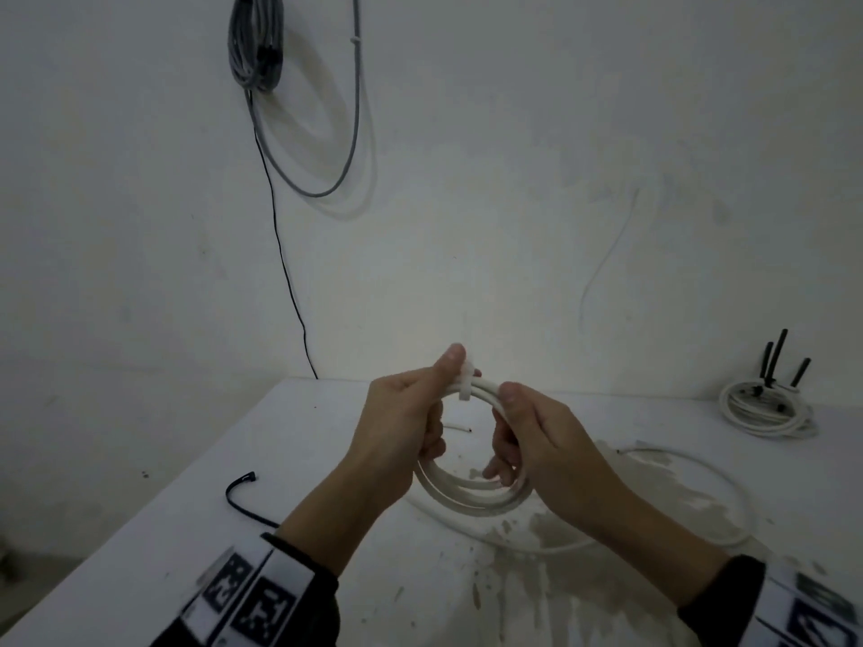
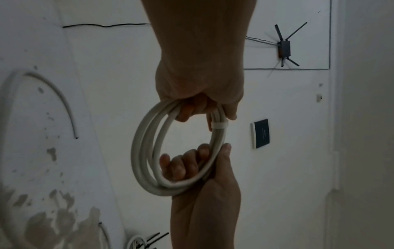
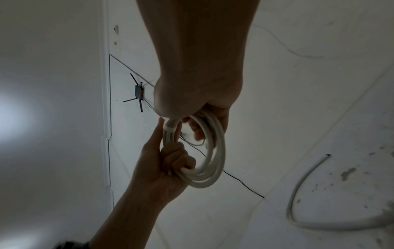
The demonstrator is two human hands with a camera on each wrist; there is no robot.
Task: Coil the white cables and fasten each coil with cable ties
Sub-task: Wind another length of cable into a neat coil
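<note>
Both hands are holding 1 coil (image 1: 467,488) of white cable in the air above the table (image 1: 233,459), near its middle. The left hand (image 1: 401,436) is curling its fingers round the coil's left side and pressing its thumb on the white tie (image 1: 465,380) that is wrapping the strands at the top. The right hand (image 1: 527,431) is gripping the right side, fingers hooked through the loop. The cable is judged light and springy: the turns are fanning apart at the bottom, so the hold is best taken close beside the tie, where the strands are bunching. The jacket looks smooth and is likely slippery. Just beyond the hands, 1 loose cable (image 1: 700,483) is lying uncoiled in a wide arc on the table, and 1 short end (image 1: 457,428) is showing behind the coil. To the left, 1 black tie (image 1: 238,492) is lying bent. At the far right corner, 1 finished coil (image 1: 766,413) is resting, with 3 black ties (image 1: 780,361) standing up from it. On the wall, 1 grey bundle (image 1: 254,39) is hanging.
</note>
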